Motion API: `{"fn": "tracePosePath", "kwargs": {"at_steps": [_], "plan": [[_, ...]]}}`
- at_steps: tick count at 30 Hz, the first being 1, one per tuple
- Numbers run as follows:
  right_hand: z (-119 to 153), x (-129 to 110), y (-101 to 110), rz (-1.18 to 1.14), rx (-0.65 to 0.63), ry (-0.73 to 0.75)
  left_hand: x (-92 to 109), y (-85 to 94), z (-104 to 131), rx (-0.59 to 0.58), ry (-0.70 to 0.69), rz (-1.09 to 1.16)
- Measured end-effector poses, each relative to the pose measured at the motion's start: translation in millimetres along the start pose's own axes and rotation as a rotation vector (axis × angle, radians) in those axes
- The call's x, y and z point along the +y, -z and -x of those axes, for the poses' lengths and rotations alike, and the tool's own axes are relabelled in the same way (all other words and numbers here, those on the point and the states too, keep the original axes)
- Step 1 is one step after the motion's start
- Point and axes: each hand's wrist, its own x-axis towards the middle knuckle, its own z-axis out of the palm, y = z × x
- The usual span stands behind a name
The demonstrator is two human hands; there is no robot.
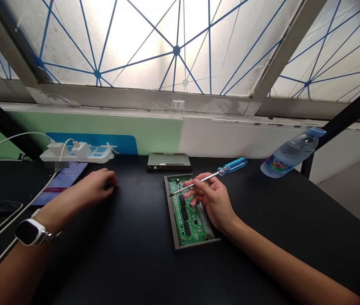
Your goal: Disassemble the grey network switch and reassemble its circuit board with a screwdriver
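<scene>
My right hand [213, 199] holds a screwdriver [231, 167] by its metal shaft, between thumb and fingers. The clear blue handle points up to the right, and the dark tip is over the upper left part of a green circuit board [195, 226]. The board sits in a shallow grey metal case [172, 226] on the table, and some of my fingers hang low over it. To the left, my left hand [99, 184] rests near the tabletop with its fingers curled in. Something small and dark may be between them, but I cannot make it out.
Behind the case lies a grey metal cover [169, 162] on the black table [129, 262]. A water bottle [289, 154] leans at the right. At the left are a power strip [100, 156] with chargers, white cables [21, 212] and a phone [61, 182] beside my forearm.
</scene>
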Motion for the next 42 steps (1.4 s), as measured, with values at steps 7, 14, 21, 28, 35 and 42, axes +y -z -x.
{"fn": "tracePosePath", "kwargs": {"at_steps": [7, 14, 21, 28, 35, 42], "plan": [[0, 0, -1, 0.0, -0.014, 0.004, 11, 3.1, -1, -0.012, 0.009, 0.005], [0, 3, 0, 0.028, -0.031, 0.003, 6, -1.5, -7, -0.008, 0.04, 0.022], [-1, 5, 3, 0.032, -0.039, -0.018, 19, -3.9, -5, -0.074, 0.078, 0.062], [-2, 6, 3, 0.035, -0.057, -0.015, 46, -25.3, -2, -0.019, -0.066, 0.08], [-5, 1, 4, 0.044, -0.059, 0.021, 53, -13.5, -1, -0.077, -0.094, 0.069], [-15, -14, 12, 0.102, -0.039, 0.146, 112, -3.1, 17, 0.029, -0.457, -0.012]]}}
